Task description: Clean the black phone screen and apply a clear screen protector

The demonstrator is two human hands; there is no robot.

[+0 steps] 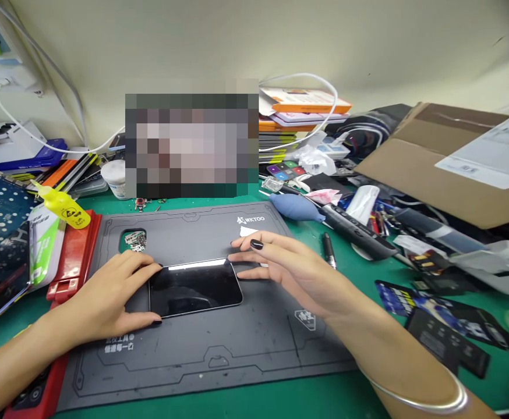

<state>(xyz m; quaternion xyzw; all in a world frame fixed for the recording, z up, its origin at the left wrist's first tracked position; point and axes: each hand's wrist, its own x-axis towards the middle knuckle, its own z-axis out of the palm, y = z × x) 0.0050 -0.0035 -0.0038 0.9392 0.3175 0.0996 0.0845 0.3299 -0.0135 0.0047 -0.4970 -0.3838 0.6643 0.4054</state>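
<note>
While the phone (195, 288) lay flat on the grey mat (219, 349), the left hand (106, 297) spanned its end and the right hand (289, 265) touched its corner, both open, seemingly steadying it; lifting would need a pinch.

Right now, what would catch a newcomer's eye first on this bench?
A dark phone lies flat on the grey mat at centre, the left hand gripping its left end, the right hand touching its top right corner. A yellow bottle stands out at far left.

A single head-worn camera looks forward and down, close over the grey work mat (202, 343) toward the wall.
</note>
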